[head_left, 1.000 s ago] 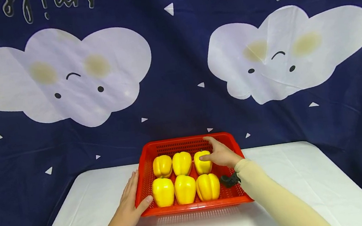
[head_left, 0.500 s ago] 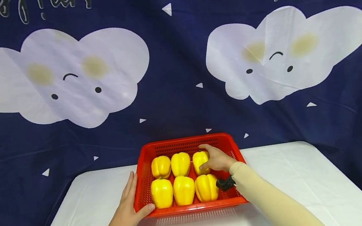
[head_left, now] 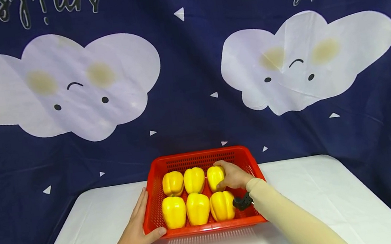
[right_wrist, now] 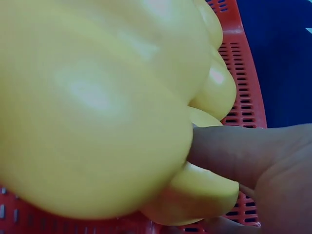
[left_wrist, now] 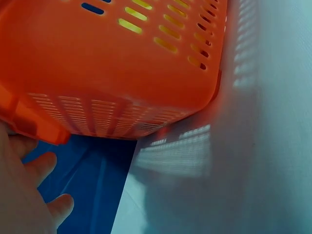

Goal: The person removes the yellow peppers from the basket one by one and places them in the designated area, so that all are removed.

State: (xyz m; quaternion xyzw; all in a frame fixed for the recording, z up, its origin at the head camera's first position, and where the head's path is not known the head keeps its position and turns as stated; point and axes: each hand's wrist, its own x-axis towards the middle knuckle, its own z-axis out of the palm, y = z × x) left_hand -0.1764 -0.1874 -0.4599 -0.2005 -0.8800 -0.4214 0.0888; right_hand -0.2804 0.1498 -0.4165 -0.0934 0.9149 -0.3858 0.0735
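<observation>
A red basket holds several yellow bell peppers in two rows. My right hand reaches into it and grips the far right bell pepper, thumb on the near side and fingers at the far side. In the right wrist view, that gripped pepper shows behind the thumb, partly hidden by a larger near pepper. My left hand rests at the basket's left side with fairly straight fingers along the outer wall. Its thumb lies over the near left corner of the rim; in the left wrist view the fingers are spread beside the rim.
The basket stands on a white-covered table. A dark blue cloth with clouds hangs right behind the table's far edge. The near right pepper sits close to the right wrist's black strap device.
My right hand has moved down and slightly left, and its thumb and fingers have closed around the far right bell pepper. The left hand stays at the basket. The view has shifted slightly.
</observation>
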